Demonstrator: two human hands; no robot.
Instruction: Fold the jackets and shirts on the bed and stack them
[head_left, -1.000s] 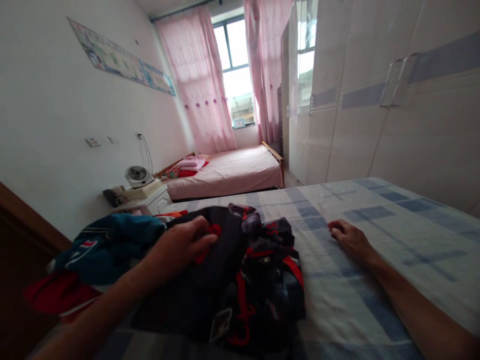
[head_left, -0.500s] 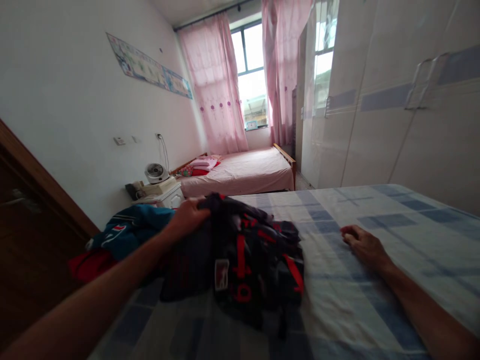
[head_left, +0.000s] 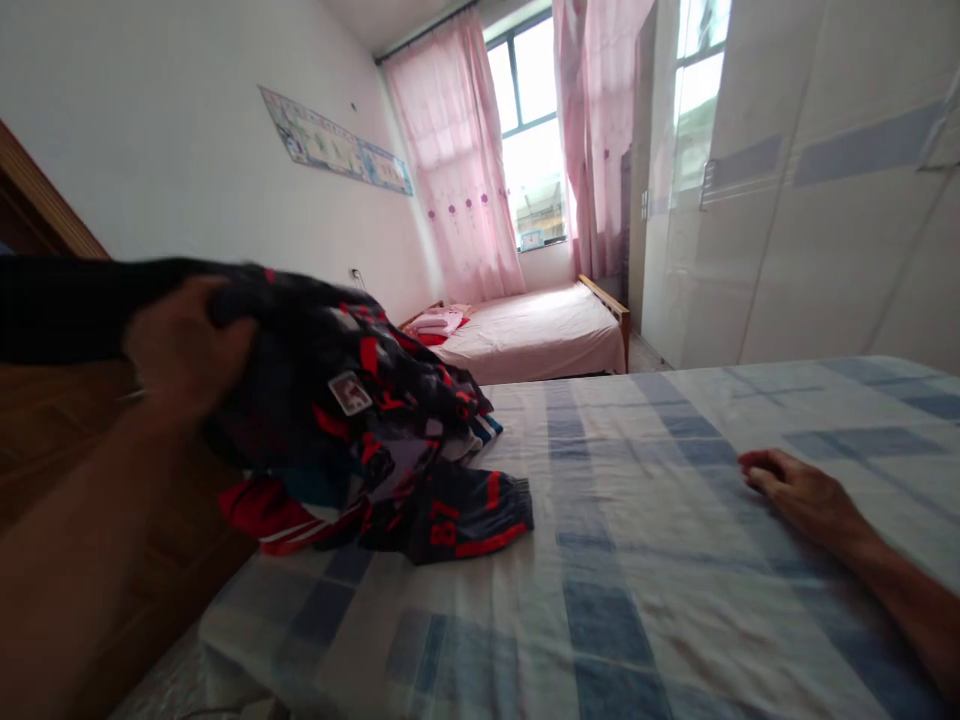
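My left hand [head_left: 187,345], blurred by motion, grips a black garment with red and grey patterns [head_left: 397,390] and lifts its upper part. Dark cloth trails from the hand to the left edge of the view. A cuffed end bearing the number 87 lies on the checked bed sheet [head_left: 607,560]; whether it is a sleeve or a leg I cannot tell. Partly covered by the garment are red clothing with white stripes [head_left: 281,515] and some teal cloth [head_left: 319,483]. My right hand [head_left: 802,495] is over the sheet on the right, its fingers curled with nothing visible in them.
Beyond this bed stands a second bed with a pink sheet [head_left: 532,335] and folded pink and red cloth [head_left: 435,325]. Pale wardrobes [head_left: 780,230] line the right side. A brown wooden door [head_left: 172,560] is at the left. Pink curtains [head_left: 465,160] flank the window.
My left hand has pulled the black and red garment leftward and up, over the other clothes. The view has turned, and my right hand keeps its curled shape.
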